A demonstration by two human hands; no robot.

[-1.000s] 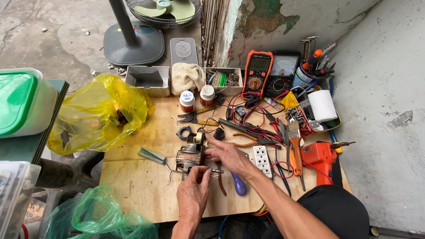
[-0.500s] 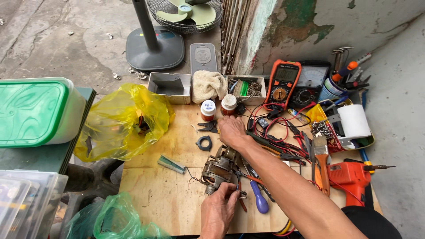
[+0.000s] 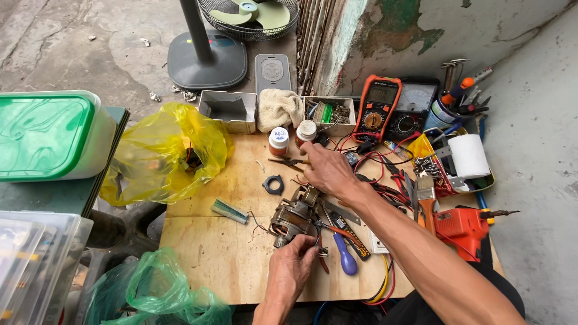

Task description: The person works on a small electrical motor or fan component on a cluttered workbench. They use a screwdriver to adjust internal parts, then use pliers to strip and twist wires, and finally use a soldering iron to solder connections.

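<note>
Two hands, two jobs here: your left hand (image 3: 293, 265) has its fingers curled around the near end of the small motor (image 3: 295, 216), pinning it to the tabletop (image 3: 211, 247) so it can't roll. Your right hand (image 3: 325, 168) reaches past the motor's far side, fingers bent down over the pliers (image 3: 289, 161); can't tell if they've actually closed on them. The black ring (image 3: 273, 184) sits just left of the motor, and the blue-handled screwdriver (image 3: 344, 256) lies right beside it, within easy reach.
</note>
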